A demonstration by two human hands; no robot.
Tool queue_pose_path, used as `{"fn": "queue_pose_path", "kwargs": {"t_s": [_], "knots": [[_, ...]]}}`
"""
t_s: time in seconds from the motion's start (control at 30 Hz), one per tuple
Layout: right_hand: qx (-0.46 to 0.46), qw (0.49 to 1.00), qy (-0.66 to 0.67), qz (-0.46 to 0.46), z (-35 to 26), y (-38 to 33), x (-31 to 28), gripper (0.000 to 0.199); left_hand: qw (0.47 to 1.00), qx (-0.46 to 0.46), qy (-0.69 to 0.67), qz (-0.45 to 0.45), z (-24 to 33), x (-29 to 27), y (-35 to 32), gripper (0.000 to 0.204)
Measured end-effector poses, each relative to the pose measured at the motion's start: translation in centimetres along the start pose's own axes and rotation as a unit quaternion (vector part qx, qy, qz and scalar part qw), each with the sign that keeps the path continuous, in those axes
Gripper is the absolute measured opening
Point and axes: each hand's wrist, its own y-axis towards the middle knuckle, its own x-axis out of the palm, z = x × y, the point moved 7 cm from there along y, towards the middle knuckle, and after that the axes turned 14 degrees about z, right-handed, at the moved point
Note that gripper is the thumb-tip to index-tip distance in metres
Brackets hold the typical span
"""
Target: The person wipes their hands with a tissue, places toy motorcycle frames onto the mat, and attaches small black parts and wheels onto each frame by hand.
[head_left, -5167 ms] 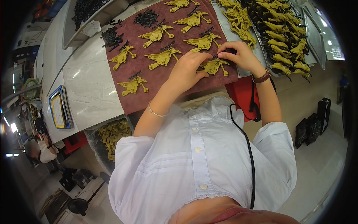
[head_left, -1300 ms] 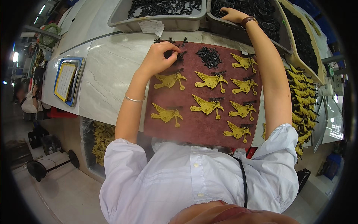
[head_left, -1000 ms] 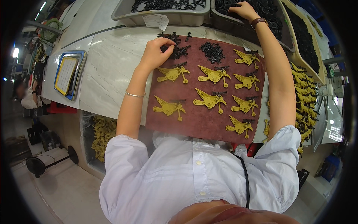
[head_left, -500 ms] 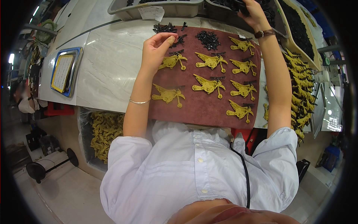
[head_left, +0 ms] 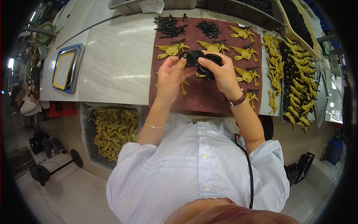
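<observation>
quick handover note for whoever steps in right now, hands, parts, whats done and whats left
Left hand: raised over the brown mat, fingertips on a black wheel.
Right hand: gripping a cluster of black wheels.
Parts: yellow toy bodies lie in rows on the mat, small black pieces piled at its far edge.
Done: finished-looking yellow toys stacked on the right.
Left: the mat's bodies seem to lack wheels; a bin of yellow parts sits below the table.

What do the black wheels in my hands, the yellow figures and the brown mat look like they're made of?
Black wheels: likely moulded plastic or rubber; dark, dull, ribbed round rims. Too small to tell which.
Yellow figures: probably moulded plastic; even mustard colour, identical shapes, slight sheen.
Brown mat: looks like soft felt or suede-like cloth; matte, no glare, lies flat on the pale glossy worktop.
</observation>
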Motion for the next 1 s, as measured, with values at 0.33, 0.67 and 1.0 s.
{"fn": "queue_pose_path", "kwargs": {"t_s": [0.33, 0.67, 1.0], "knots": [[0.003, 0.997, -0.001, 0.077, 1.1, -1.3, -1.1, 0.013, 0.96, 0.1, 0.237, 0.106, 4.0, -9.1, 3.5, 0.016], [-0.042, 0.995, -0.034, 0.087, 0.8, -0.7, -2.5, 0.017, 0.914, 0.111, 0.363, 0.145, 3.1, -10.5, 7.2, 0.024], [-0.023, 0.997, -0.033, 0.072, 0.9, -0.8, -1.5, 0.017, 0.87, 0.166, 0.423, 0.19, 4.0, -9.5, 6.7, 0.024]]}}
